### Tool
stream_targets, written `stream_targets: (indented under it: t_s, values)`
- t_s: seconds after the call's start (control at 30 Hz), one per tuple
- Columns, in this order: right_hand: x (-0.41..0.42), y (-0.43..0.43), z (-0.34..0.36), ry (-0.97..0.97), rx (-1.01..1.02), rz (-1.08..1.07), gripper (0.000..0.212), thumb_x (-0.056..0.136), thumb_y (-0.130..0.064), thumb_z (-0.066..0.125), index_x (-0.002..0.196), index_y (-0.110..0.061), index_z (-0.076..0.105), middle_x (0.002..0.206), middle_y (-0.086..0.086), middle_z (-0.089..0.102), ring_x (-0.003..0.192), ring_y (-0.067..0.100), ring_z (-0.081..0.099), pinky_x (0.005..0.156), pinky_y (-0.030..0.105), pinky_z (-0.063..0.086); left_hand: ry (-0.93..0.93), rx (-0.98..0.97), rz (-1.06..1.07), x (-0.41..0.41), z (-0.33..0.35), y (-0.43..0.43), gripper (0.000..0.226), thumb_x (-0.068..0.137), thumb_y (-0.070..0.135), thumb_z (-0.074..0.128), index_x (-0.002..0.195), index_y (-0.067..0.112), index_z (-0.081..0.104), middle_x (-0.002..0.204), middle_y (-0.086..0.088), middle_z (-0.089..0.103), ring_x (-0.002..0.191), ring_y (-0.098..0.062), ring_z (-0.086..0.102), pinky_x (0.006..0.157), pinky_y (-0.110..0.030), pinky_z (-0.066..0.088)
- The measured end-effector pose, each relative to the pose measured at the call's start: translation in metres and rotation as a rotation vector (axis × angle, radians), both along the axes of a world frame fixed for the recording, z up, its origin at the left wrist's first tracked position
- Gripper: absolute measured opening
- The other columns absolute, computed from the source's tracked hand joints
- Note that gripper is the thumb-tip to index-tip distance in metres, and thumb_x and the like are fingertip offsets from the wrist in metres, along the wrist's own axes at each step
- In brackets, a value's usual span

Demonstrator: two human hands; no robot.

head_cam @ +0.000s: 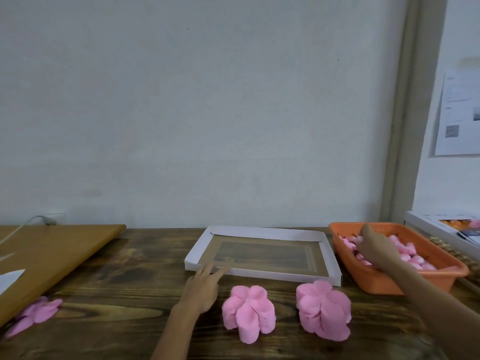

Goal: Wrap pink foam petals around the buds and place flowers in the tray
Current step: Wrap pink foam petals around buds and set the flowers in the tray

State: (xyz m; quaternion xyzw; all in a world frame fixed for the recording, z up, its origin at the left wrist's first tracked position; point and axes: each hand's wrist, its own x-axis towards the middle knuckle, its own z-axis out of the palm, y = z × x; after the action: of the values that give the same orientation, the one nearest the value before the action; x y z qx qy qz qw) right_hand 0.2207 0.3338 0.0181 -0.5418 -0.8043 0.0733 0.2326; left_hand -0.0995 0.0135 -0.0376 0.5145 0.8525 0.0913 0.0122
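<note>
Two stacks of pink foam petals stand on the dark wooden table, one [248,311] in the middle and one [323,309] to its right. Behind them lies a shallow white cardboard tray [330,258] with a brown floor and nothing in it. My left hand [205,287] lies on the table with fingers straight, its tips touching the tray's front left edge. My right hand [376,246] reaches into the orange basket [376,281], over several pink buds [413,258]. Its fingertips are hidden among the buds.
A loose pink petal piece [36,314] lies at the far left, beside a lighter wooden board [52,248]. A white box [446,229] stands behind the orange basket at the right. A cable [23,227] runs along the wall at left.
</note>
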Motion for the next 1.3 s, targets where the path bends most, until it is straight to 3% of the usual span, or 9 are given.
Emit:
stream_targets:
  t_s: [0.17, 0.3, 0.4, 0.47, 0.6, 0.77, 0.9, 1.1, 1.3]
  values:
    - [-0.016, -0.022, 0.013, 0.392, 0.203, 0.049, 0.014, 0.104, -0.021, 0.052, 0.113, -0.011, 0.053, 0.095, 0.015, 0.067, 0.078, 0.034, 0.064, 0.073, 0.049, 0.057, -0.02, 0.028, -0.037, 0.005, 0.0, -0.001, 0.063, 0.11, 0.011, 0.04, 0.162, 0.044, 0.028, 0.172, 0.001, 0.018, 0.158, -0.024, 0.021, 0.124, -0.044, 0.033]
    - [-0.039, -0.053, 0.032, 0.582, 0.31, 0.176, 0.014, 0.104, -0.023, 0.052, 0.108, -0.014, 0.061, 0.101, 0.005, 0.07, 0.081, 0.026, 0.064, 0.076, 0.047, 0.056, -0.059, 0.272, -0.003, 0.015, 0.007, -0.001, 0.048, 0.109, 0.026, 0.05, 0.155, 0.04, 0.043, 0.159, 0.006, 0.039, 0.144, -0.013, 0.038, 0.113, -0.032, 0.045]
    - [-0.057, -0.078, 0.041, 0.653, 0.217, 0.294, 0.007, 0.099, -0.03, 0.058, 0.104, -0.025, 0.059, 0.087, -0.006, 0.072, 0.073, 0.015, 0.066, 0.069, 0.036, 0.049, -0.283, 0.394, 0.02, 0.024, 0.019, 0.002, 0.033, 0.099, 0.043, 0.067, 0.129, 0.031, 0.066, 0.133, 0.01, 0.061, 0.117, -0.005, 0.057, 0.091, -0.022, 0.052]
    - [-0.07, -0.092, 0.04, 0.671, 0.066, 0.407, 0.017, 0.096, -0.034, 0.069, 0.105, -0.025, 0.058, 0.083, -0.006, 0.071, 0.073, 0.015, 0.067, 0.066, 0.034, 0.051, -0.435, 0.261, -0.025, 0.03, 0.027, 0.002, 0.031, 0.09, 0.049, 0.075, 0.112, 0.028, 0.072, 0.112, 0.011, 0.07, 0.098, -0.004, 0.065, 0.075, -0.017, 0.051]
    - [-0.101, -0.115, 0.028, 0.797, -0.312, 0.557, 0.017, 0.092, -0.031, 0.078, 0.095, -0.016, 0.07, 0.08, -0.002, 0.074, 0.068, 0.014, 0.062, 0.062, 0.029, 0.056, -0.454, 0.23, -0.024, 0.034, 0.034, 0.007, 0.02, 0.085, 0.036, 0.083, 0.097, 0.022, 0.074, 0.097, 0.007, 0.073, 0.093, -0.008, 0.068, 0.079, -0.024, 0.058]
    - [-0.13, -0.132, 0.008, 0.764, -0.412, 0.601, 0.021, 0.1, -0.033, 0.067, 0.102, -0.012, 0.069, 0.088, 0.005, 0.068, 0.081, 0.018, 0.066, 0.071, 0.03, 0.061, -0.506, 0.23, 0.036, 0.031, 0.032, 0.013, 0.039, 0.08, 0.024, 0.088, 0.114, 0.015, 0.072, 0.102, -0.002, 0.074, 0.097, -0.015, 0.071, 0.091, -0.036, 0.06]
    - [-0.143, -0.138, 0.004, 0.803, -0.513, 0.641, 0.018, 0.103, -0.018, 0.061, 0.108, -0.001, 0.065, 0.102, 0.019, 0.071, 0.084, 0.023, 0.071, 0.074, 0.032, 0.062, -0.496, 0.226, -0.011, 0.028, 0.027, 0.021, 0.017, 0.083, 0.019, 0.086, 0.1, 0.016, 0.083, 0.097, 0.003, 0.076, 0.093, -0.013, 0.071, 0.083, -0.029, 0.062]
    - [-0.156, -0.142, -0.007, 0.863, -0.487, 0.646, 0.018, 0.104, -0.024, 0.06, 0.115, -0.011, 0.067, 0.09, 0.009, 0.065, 0.073, 0.017, 0.063, 0.067, 0.03, 0.057, -0.657, 0.427, -0.01, 0.022, 0.019, 0.03, 0.013, 0.081, 0.013, 0.087, 0.093, 0.009, 0.083, 0.096, -0.004, 0.079, 0.095, -0.018, 0.072, 0.079, -0.029, 0.06]
    - [-0.163, -0.141, -0.016, 0.825, -0.36, 0.574, 0.028, 0.1, -0.029, 0.067, 0.089, -0.004, 0.066, 0.077, 0.007, 0.071, 0.068, 0.018, 0.065, 0.07, 0.044, 0.057, -0.898, 0.617, 0.057, 0.022, 0.015, 0.051, 0.011, 0.084, 0.016, 0.084, 0.089, 0.009, 0.077, 0.084, 0.001, 0.077, 0.074, -0.001, 0.071, 0.063, -0.015, 0.053]
